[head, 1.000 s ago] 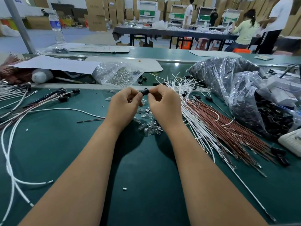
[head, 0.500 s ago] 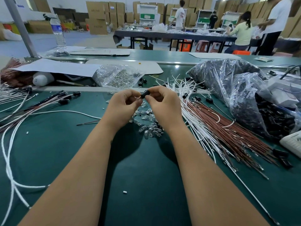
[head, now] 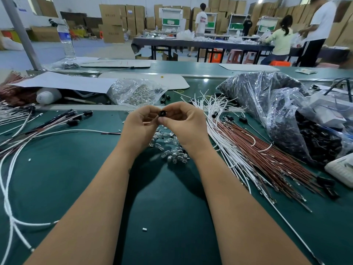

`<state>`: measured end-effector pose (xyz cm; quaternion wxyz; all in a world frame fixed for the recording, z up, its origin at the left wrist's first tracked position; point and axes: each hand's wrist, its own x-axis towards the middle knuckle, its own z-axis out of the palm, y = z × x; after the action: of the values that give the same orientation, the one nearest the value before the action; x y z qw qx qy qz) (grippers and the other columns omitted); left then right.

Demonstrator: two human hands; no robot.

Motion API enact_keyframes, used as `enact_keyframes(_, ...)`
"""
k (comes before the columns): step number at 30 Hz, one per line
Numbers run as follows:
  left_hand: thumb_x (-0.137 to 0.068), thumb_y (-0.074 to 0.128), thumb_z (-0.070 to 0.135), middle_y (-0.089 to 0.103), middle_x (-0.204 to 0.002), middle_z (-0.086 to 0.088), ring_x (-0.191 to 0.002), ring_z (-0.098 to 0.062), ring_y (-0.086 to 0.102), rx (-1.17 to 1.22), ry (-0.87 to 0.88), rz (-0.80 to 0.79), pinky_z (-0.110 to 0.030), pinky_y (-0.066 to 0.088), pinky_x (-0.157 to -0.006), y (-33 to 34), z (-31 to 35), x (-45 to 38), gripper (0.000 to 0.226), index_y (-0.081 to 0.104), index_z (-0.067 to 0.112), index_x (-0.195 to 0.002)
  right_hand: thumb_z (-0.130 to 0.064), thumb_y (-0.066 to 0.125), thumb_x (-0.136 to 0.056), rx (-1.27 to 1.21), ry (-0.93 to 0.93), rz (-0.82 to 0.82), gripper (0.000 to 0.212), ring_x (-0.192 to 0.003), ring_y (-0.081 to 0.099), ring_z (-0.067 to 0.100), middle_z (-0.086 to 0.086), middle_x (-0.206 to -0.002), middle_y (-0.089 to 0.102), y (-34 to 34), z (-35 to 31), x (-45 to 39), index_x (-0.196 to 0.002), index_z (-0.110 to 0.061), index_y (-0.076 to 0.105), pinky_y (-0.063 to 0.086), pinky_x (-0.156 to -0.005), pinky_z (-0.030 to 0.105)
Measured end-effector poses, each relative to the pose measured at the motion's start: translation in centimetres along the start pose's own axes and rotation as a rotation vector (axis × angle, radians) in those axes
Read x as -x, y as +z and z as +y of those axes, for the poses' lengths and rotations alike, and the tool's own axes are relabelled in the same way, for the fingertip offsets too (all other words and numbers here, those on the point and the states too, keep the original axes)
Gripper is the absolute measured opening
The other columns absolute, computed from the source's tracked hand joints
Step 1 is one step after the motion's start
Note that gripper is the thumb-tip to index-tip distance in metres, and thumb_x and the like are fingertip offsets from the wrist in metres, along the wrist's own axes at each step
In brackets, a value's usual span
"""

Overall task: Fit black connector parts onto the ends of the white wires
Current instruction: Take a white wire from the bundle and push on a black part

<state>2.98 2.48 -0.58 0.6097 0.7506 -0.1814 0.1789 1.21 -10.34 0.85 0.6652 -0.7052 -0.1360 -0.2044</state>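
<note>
A dark green bench (head: 57, 178) fills the lower view, with a raised metal strip along its far edge and a second green surface beyond it; behind that lies a warehouse room stacked with cardboard boxes (head: 112, 22), where several people stand or sit at a long dark table (head: 200, 43). A water bottle (head: 65, 39) stands upright near the far left corner. The near middle of the bench, under the forearms, is bare green apart from a tiny white scrap (head: 144, 229). Toward the left edge run long white wires (head: 11, 188) and leads already tipped with black parts (head: 76, 117). Toward the right edge a fan of white wires and brown wires (head: 267, 150) spreads from the far edge to the near right, and beside it sits a clear bag of black connector parts (head: 267, 104). Another clear bag of small glass bulbs (head: 137, 94) lies against the far strip, and loose glass bulbs (head: 172, 150) are heaped just below the hands. The left hand (head: 139, 127) and right hand (head: 183, 125) meet above the bench near the middle of its far edge. A black connector part (head: 162, 113) sits between them, its open round end facing the camera, pinched by the right thumb and fingertips, with the left fingers curled and touching it from the other side. Whether a wire is in it cannot be told.
</note>
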Motion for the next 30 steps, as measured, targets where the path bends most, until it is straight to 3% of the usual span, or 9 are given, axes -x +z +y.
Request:
enact_keyframes(5, -0.088, 0.068, 0.015, 0.070, -0.082, -0.007, -0.075, -0.010, 0.063, -0.038, -0.018, 0.006, -0.024, 0.051, -0.076, -0.1, 0.1, 0.1, 0.001, 0.067, 0.014, -0.088, 0.001, 0.077, -0.075, 0.047, -0.001, 0.032, 0.015, -0.063, 0.060, 0.004, -0.001, -0.071, 0.067, -0.2, 0.1, -0.2, -0.084, -0.009, 0.071, 0.051, -0.065, 0.018)
enact_keyframes(8, -0.088, 0.068, 0.016, 0.069, -0.079, -0.006, -0.072, -0.008, 0.060, -0.109, -0.018, 0.034, -0.024, 0.051, -0.072, -0.2, 0.0, 0.0, 0.005, 0.068, 0.011, -0.087, -0.002, 0.076, -0.078, 0.023, 0.020, 0.068, 0.013, -0.064, 0.060, 0.004, -0.001, -0.073, 0.067, -0.6, 0.3, -0.3, -0.083, -0.012, 0.069, 0.050, -0.064, 0.015)
enact_keyframes(12, -0.088, 0.068, 0.015, 0.066, -0.074, -0.004, -0.065, -0.008, 0.054, -0.167, -0.028, 0.044, -0.018, 0.045, -0.063, 0.3, -0.1, 0.0, 0.005, 0.067, 0.011, -0.086, -0.005, 0.074, -0.081, 0.047, 0.081, 0.067, 0.012, -0.068, 0.061, 0.006, 0.000, -0.076, 0.067, -0.6, 0.8, -0.5, -0.083, -0.015, 0.068, 0.053, -0.069, 0.021)
enact_keyframes(17, -0.089, 0.068, 0.016, 0.064, -0.073, -0.005, -0.064, -0.011, 0.051, -0.196, -0.020, 0.039, -0.023, 0.045, -0.062, 0.7, 0.0, 0.1, 0.011, 0.067, 0.004, -0.089, -0.004, 0.075, -0.080, 0.092, 0.071, 0.067, 0.011, -0.061, 0.059, -0.003, -0.002, -0.074, 0.066, -0.4, 1.1, -0.6, -0.087, -0.009, 0.069, 0.051, -0.066, 0.016)
enact_keyframes(24, -0.088, 0.068, 0.014, 0.066, -0.077, -0.012, -0.067, -0.012, 0.052, -0.145, -0.027, 0.040, -0.018, 0.043, -0.061, 0.5, 0.4, 0.2, 0.014, 0.068, 0.000, -0.090, -0.003, 0.077, -0.077, 0.053, 0.050, 0.073, 0.019, -0.063, 0.061, 0.000, -0.004, -0.072, 0.067, -0.3, 0.8, -0.5, -0.078, -0.019, 0.066, 0.050, -0.063, 0.015)
enact_keyframes(30, -0.087, 0.069, 0.017, 0.066, -0.073, -0.007, -0.063, -0.007, 0.053, -0.139, -0.040, 0.014, -0.010, 0.042, -0.060, -0.1, 0.2, 0.2, 0.008, 0.069, 0.012, -0.081, -0.005, 0.077, -0.078, 0.038, 0.028, 0.104, 0.020, -0.062, 0.060, 0.002, -0.008, -0.069, 0.066, -0.4, 0.6, -0.4, -0.075, -0.022, 0.066, 0.051, -0.064, 0.017)
